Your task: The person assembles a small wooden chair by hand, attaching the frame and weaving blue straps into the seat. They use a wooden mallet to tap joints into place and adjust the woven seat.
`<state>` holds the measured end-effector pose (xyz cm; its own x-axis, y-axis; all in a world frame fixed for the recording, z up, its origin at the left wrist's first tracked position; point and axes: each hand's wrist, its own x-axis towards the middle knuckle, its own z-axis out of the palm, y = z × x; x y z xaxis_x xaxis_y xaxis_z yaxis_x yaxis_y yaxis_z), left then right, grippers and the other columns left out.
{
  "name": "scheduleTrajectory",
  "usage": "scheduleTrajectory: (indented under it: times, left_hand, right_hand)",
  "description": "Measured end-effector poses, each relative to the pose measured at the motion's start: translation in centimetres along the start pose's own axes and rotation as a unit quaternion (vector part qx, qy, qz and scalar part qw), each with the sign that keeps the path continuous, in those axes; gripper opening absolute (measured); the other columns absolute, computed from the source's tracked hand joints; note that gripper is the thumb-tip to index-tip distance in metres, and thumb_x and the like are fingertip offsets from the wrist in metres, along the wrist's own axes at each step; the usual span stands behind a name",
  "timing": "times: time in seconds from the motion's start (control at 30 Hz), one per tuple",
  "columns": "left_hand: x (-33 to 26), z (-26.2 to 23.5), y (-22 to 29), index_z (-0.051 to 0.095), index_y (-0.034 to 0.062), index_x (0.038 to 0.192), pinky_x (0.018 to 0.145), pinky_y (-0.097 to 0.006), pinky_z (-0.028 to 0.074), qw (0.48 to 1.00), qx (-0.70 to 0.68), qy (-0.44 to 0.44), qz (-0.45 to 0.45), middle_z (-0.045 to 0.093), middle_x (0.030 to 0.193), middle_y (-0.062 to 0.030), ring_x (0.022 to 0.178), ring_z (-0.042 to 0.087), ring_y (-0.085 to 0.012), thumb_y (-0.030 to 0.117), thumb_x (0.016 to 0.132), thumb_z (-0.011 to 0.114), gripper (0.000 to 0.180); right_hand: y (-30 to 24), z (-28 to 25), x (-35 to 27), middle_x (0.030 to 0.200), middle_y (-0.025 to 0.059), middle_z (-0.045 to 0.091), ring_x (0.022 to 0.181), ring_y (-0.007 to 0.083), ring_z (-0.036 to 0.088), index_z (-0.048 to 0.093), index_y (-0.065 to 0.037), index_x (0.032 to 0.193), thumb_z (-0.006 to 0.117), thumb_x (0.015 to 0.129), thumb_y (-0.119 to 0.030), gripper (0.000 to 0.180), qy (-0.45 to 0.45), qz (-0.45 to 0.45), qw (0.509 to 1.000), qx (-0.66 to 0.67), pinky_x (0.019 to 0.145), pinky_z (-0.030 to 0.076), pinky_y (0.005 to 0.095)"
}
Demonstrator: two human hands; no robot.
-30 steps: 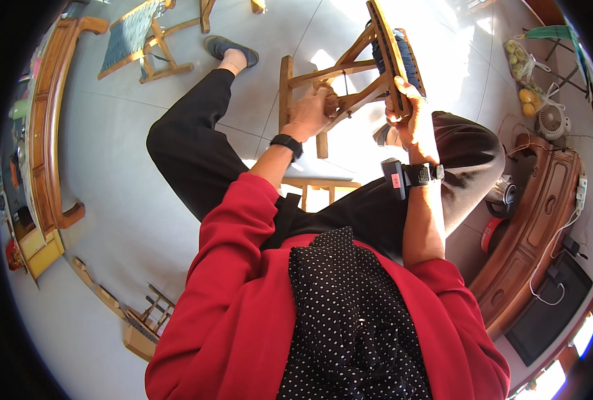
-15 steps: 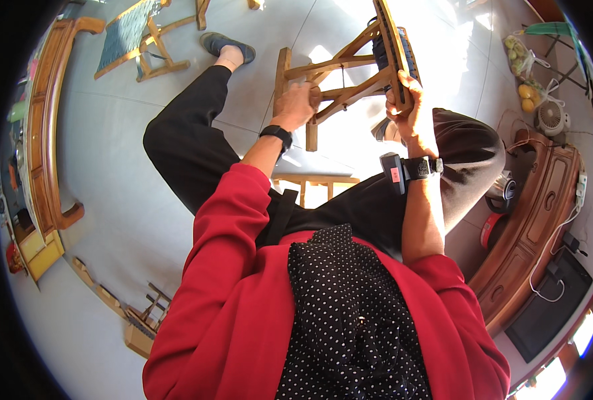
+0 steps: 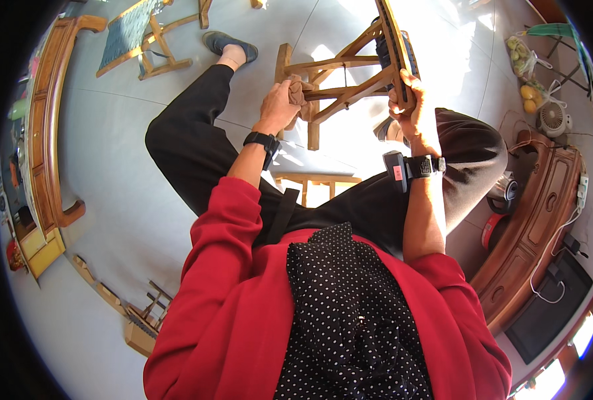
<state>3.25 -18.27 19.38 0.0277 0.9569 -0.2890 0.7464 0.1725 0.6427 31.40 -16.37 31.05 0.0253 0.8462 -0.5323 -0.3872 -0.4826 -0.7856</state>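
Since the earlier frames, your left hand (image 3: pixel 280 105) has moved up and left along the frame of the small wooden folding stool (image 3: pixel 350 73), from the crossed legs to the horizontal rung near the upright leg end. Your right hand (image 3: pixel 413 110) has kept its place on the seat edge.

Head view:
- The stool is tipped on its side, raised off the floor, in front of your knees. Its dark woven seat (image 3: pixel 395 40) faces right, and its legs point left.
- Your left-hand fingers are closed around a crumpled brown cloth (image 3: pixel 302 93), pressing it against the rung.
- Your right-hand fingers are wrapped tight around the lower edge of the seat frame, thumb on the near side.
- Each wrist carries a black band; the right band bears a small black box with a red patch (image 3: pixel 398 172).
- A second wooden stool with a blue-green woven seat (image 3: pixel 131 30) stands on the pale tiled floor (image 3: pixel 110 167) at upper left, well apart from your hands.
- A long carved wooden bench (image 3: pixel 46 120) runs along the left rim.
- A small white fan (image 3: pixel 553 119) sits at upper right.
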Motion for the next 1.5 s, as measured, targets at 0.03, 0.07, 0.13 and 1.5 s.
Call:
scheduleTrajectory:
  times: [0.03,0.07,0.13,1.5]
  left_hand:
    - [-0.2,0.0,0.5,0.056,0.0047,0.122,0.092,-0.044,0.051,1.000,-0.016,0.024,-0.007,0.064,0.116,-0.0180,0.109,0.061,-0.0382,0.020,0.075,0.080,0.055]
    - [-0.4,-0.1,1.1,0.056,0.0037,0.122,0.092,-0.044,0.051,0.999,-0.037,0.033,-0.017,0.065,0.114,-0.0185,0.108,0.062,-0.0384,0.021,0.074,0.080,0.056]
    - [-1.0,0.0,2.2,0.056,-0.0036,0.122,0.091,-0.042,0.051,0.996,-0.054,0.074,-0.017,0.068,0.111,-0.0234,0.105,0.065,-0.0375,0.025,0.076,0.080,0.060]
    - [-2.7,9.1,1.9,0.060,0.0006,0.096,0.073,-0.034,0.051,0.928,-0.345,0.041,-0.134,0.065,0.086,-0.0100,0.075,0.061,-0.0208,0.007,0.072,0.069,0.027]
  right_hand:
    - [0.0,0.0,0.0,0.063,0.0039,0.056,0.047,0.0121,0.047,0.062,-0.009,0.112,0.061,0.092,-0.035,0.032,0.000,-0.001,1.000,0.002,0.043,0.033,0.0236]
    - [0.0,-0.1,0.0,0.063,0.0039,0.056,0.047,0.0121,0.047,0.062,-0.010,0.111,0.062,0.092,-0.035,0.032,0.000,-0.001,1.000,0.004,0.043,0.033,0.0234]
    - [0.1,-0.1,0.1,0.062,0.0039,0.055,0.047,0.0121,0.047,0.061,-0.010,0.108,0.062,0.091,-0.036,0.031,-0.003,-0.005,1.000,0.004,0.043,0.033,0.0234]
    - [0.1,0.4,-0.5,0.069,0.0058,0.053,0.053,0.0135,0.049,0.052,-0.012,0.100,0.056,0.096,-0.037,0.027,0.010,-0.013,0.997,0.071,0.047,0.037,0.0251]
